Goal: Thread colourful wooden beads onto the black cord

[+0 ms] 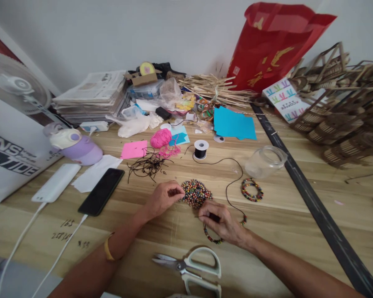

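Many small multicoloured beads [196, 192] lie in a pile on the wooden table. My left hand [166, 198] is at the pile's left edge, thumb and index finger pressed together; whatever is between them is too small to make out. Just below the pile, my right hand [216, 218] pinches the end of a black cord, whose tip sticks out to the left. Part of a beaded strand [211, 239] hangs in a curve under that hand. From there the cord [226, 192] runs up to a white spool [201, 150]. A finished-looking beaded coil [251, 190] rests to the right.
Scissors [186, 265] lie near the front edge between my forearms. A glass jar [265, 161] stands at right, beyond the coil. Black cord scraps [148, 163], a phone [101, 191] and pink yarn [161, 138] are at left. Woven baskets [345, 128] crowd the far right.
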A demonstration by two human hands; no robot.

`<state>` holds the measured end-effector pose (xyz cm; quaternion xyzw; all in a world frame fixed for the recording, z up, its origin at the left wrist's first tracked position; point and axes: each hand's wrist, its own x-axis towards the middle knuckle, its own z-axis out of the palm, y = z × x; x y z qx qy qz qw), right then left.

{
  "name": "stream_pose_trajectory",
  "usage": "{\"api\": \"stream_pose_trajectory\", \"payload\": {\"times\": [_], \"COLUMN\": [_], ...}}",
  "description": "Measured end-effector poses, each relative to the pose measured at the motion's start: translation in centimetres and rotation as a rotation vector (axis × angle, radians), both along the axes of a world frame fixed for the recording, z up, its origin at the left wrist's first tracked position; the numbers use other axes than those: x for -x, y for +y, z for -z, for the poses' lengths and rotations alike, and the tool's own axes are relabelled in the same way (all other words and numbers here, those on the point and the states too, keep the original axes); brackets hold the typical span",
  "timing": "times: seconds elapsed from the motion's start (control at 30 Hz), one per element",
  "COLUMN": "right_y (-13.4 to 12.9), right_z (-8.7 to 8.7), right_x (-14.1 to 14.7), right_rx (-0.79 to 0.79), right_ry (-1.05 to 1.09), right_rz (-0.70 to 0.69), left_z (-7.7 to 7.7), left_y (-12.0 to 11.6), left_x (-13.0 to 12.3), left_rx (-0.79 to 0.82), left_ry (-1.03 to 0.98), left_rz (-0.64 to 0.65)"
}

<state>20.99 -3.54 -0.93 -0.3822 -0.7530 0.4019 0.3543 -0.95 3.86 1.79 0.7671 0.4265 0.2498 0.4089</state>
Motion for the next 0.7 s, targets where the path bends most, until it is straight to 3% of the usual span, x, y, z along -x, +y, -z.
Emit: {"api": "stream_pose_trajectory", "payload": {"times": [0.43, 0.7], "right_y": [0.0, 0.1], "right_z": [0.1, 0.1], "right_x": [0.1, 0.2], "right_rx": [0.034, 0.035], "right_ry": [0.009, 0.002], "right_rz": [0.009, 0.017], "left_z": [2.0, 1.9], "left_y": [-0.1, -0.3], "left_x": [-1.2, -1.6], "left_rx": [-0.351, -0.402], "left_ry": [0.165, 0.285], "left_rz": [0.094, 0.121]}}
